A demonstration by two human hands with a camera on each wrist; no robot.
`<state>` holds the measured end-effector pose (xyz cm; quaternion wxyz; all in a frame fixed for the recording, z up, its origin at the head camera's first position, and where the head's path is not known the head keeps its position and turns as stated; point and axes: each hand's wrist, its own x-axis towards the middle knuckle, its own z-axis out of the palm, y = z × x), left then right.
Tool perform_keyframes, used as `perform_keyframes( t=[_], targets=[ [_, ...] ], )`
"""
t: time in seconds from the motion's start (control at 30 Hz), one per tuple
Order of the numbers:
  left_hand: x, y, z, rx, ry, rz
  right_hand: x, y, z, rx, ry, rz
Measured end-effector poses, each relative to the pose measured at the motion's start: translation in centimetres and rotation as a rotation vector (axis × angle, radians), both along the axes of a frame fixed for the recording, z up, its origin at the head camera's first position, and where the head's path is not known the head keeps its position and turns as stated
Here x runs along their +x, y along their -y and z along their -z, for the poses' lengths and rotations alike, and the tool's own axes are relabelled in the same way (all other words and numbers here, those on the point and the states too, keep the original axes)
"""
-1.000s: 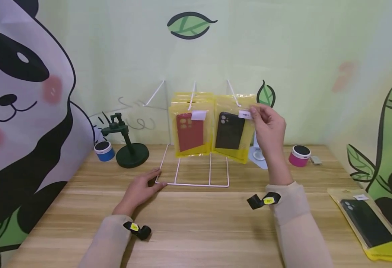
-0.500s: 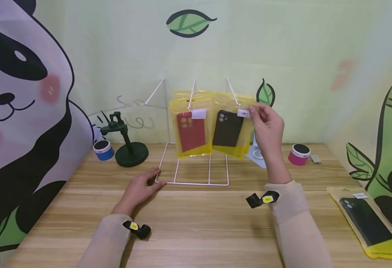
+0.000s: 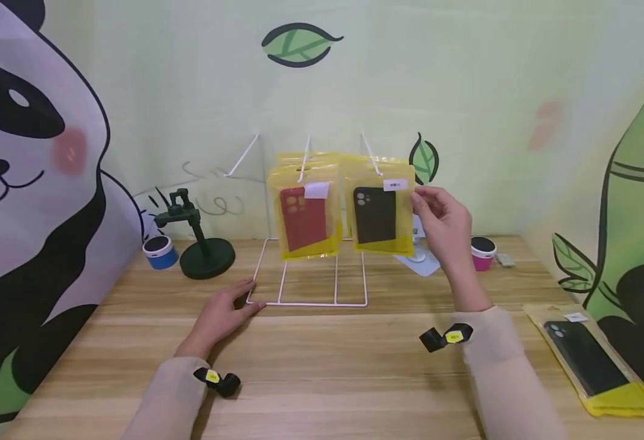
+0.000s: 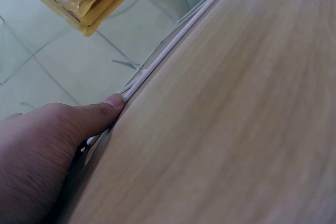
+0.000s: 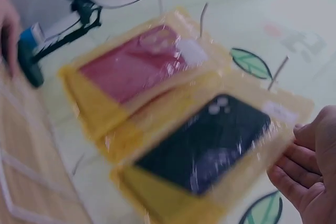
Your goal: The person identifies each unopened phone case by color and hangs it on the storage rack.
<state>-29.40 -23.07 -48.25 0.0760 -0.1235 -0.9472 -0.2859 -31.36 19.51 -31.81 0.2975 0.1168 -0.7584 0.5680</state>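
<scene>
In the head view, a bagged black phone case (image 3: 375, 215) hangs from the right hook of a white wire rack (image 3: 336, 281). My right hand (image 3: 446, 221) is at the bag's right edge. In the right wrist view its thumb and fingers lie apart, with the fingertips right beside the clear margin. A bagged red phone case (image 3: 303, 219) hangs in front of another bag on the middle hook. My left hand (image 3: 219, 318) rests at the rack's front left corner, thumb (image 4: 100, 116) straight along the front wire; its other fingers are mostly hidden in the left wrist view.
The rack's left hook (image 3: 241, 156) holds nothing. A dark green stand (image 3: 207, 256) and a blue round speaker (image 3: 160, 253) are at the back left. A pink round speaker (image 3: 483, 253) stands at the back right. More bagged phone cases (image 3: 586, 360) lie at the right.
The black case's bag, tilted earlier, now hangs straight. My right hand, which pinched its label corner, has moved slightly down and off it. The left hand stays at the rack; the camera turned slightly right.
</scene>
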Motion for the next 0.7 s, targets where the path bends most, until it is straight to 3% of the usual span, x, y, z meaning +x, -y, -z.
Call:
perform_keyframes(
  t=[0.33,0.6,0.7],
  targets=[
    [0.0,0.0,0.3,0.002,-0.006,-0.005,2.5,-8.9,4.3,0.362,0.137,0.023],
    [0.1,-0.1,0.3,0.002,-0.007,-0.017,6.2,-20.1,7.8,0.677,0.391,0.050],
    [0.1,-0.3,0.1,-0.009,-0.012,-0.006,7.3,-23.8,9.2,0.784,0.480,0.096]
  ],
)
